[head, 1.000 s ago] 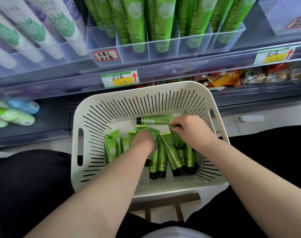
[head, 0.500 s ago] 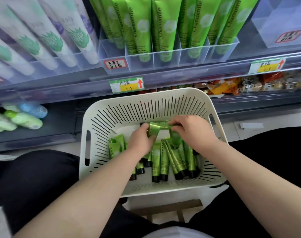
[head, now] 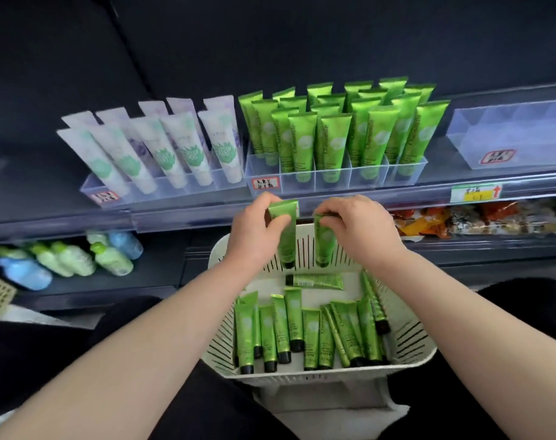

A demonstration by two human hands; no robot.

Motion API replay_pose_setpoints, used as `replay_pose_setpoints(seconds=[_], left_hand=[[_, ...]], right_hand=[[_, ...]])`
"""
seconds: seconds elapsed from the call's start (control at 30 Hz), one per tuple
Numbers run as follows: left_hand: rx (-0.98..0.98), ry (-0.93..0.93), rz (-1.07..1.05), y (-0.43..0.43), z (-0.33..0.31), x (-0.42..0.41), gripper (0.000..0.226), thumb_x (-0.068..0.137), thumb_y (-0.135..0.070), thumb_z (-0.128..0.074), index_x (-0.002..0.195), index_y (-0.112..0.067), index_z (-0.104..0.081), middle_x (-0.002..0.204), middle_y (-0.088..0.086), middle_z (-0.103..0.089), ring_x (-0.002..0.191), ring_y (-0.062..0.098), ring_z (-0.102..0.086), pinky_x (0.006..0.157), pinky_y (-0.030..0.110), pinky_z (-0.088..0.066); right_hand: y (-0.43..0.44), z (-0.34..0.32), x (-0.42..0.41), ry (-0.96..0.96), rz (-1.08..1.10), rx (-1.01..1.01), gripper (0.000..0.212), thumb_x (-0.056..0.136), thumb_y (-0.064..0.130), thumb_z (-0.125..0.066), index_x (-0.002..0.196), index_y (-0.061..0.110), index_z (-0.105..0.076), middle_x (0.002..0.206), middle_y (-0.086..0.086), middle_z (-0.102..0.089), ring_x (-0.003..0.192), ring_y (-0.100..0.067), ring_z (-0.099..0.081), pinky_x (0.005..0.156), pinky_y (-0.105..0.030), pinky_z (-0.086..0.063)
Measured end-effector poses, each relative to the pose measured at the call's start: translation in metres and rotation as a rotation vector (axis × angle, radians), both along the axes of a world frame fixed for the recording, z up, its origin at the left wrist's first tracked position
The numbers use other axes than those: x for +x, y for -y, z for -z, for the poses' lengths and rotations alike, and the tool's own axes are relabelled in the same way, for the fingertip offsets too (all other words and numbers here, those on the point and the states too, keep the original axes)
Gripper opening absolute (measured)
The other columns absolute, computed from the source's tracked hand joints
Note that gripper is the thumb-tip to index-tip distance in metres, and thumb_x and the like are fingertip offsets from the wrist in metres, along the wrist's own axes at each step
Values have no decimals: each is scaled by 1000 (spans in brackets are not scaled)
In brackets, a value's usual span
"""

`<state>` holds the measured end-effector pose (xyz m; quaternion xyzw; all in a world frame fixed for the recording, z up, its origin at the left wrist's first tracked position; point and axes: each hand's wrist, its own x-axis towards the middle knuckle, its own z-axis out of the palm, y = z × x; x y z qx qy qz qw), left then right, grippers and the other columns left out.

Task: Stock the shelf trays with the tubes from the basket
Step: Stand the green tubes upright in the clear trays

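many green tubes (head: 311, 338) lie in the basket (head: 302, 379), more stand in the shelf tray (head: 376, 181).

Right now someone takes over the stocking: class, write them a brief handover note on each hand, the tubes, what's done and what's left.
Left hand grips a tube; right hand grips a second tube, both raised over the basket's far rim, below the shelf.
Done: the green tray holds many upright tubes.
Left: slot in these two, then the ten or so loose tubes lying in the basket.
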<state>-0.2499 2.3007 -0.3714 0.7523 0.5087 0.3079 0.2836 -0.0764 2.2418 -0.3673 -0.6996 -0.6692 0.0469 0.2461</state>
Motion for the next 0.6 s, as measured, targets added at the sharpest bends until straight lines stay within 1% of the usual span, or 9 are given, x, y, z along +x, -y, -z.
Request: replay_pose_setpoints(seconds=[0.07, 0.1, 0.17, 0.2, 0.27, 0.37, 0.43, 0.53, 0.6], left_hand=[[55, 20, -4, -9, -27, -3, 13, 90, -21, -65, 101, -23, -58, 83, -8, -61, 75, 9, -58, 65, 17, -44], [85, 32, -16, -14, -40, -5, 14, 91, -21, -64, 103, -23, -58, 83, -9, -60, 75, 8, -58, 64, 17, -45], [159, 46, -47, -25, -65, -6, 19, 90, -21, -65, 108, -22, -60, 85, -5, -62, 76, 14, -59, 66, 26, -48], [199, 43, -63, -31, -77, -7, 21, 89, -21, -65, 111, -21, -61, 86, -2, -63, 76, 16, -59, 68, 28, -47], [263, 29, -91, -44, -99, -6, 23, 89, -19, -64, 111, -22, -60, 87, -2, -63, 74, 16, -57, 67, 28, -43], [311, 4, -113, -65, -119, -1, 17, 90, -15, -62, 104, -22, -59, 85, -7, -59, 71, 10, -53, 62, 24, -37], [307, -23, -113, -78, -123, 4, 14, 90, -13, -60, 101, -22, -57, 85, -6, -57, 69, 6, -51, 61, 25, -38], [273, -105, -78, -97, -117, 11, 14, 91, -11, -58, 101, -20, -57, 88, -1, -59, 75, 17, -56, 67, 31, -45], [261, -192, -54, -108, -110, 16, 17, 93, -13, -57, 109, -18, -57, 90, 3, -59, 77, 22, -56, 69, 32, -44]], right_hand=[[-7, -21, -1, 3, 2, 46, 18, 93, 22, -57, 107, 24, -69, 99, 3, -71, 98, -26, -57, 78, -39, -47], [-10, -31, -2, 0, 3, 70, 19, 93, 22, -56, 107, 24, -69, 100, 4, -71, 99, -25, -56, 78, -38, -47], [-17, -51, -3, 6, 7, 120, 19, 93, 23, -56, 108, 24, -69, 101, 4, -71, 98, -24, -56, 78, -39, -47], [-20, -59, -3, 20, 7, 143, 20, 94, 23, -56, 109, 24, -69, 100, 4, -71, 98, -24, -56, 77, -39, -47], [-27, -74, -4, 47, 3, 181, 21, 94, 22, -55, 110, 24, -68, 99, 3, -71, 96, -24, -57, 75, -37, -48], [-36, -85, -6, 63, -9, 235, 20, 94, 22, -55, 109, 24, -68, 100, 3, -68, 94, -21, -59, 73, -36, -49], [-42, -88, -5, 66, -16, 266, 19, 94, 22, -56, 107, 23, -69, 99, 3, -65, 91, -20, -59, 72, -37, -50], [-49, -88, -3, 74, -25, 265, 18, 93, 22, -56, 106, 23, -69, 99, 4, -64, 91, -21, -59, 73, -39, -50], [-52, -86, -1, 75, -27, 262, 18, 93, 23, -56, 106, 24, -69, 97, 3, -64, 91, -21, -58, 73, -39, -50]])
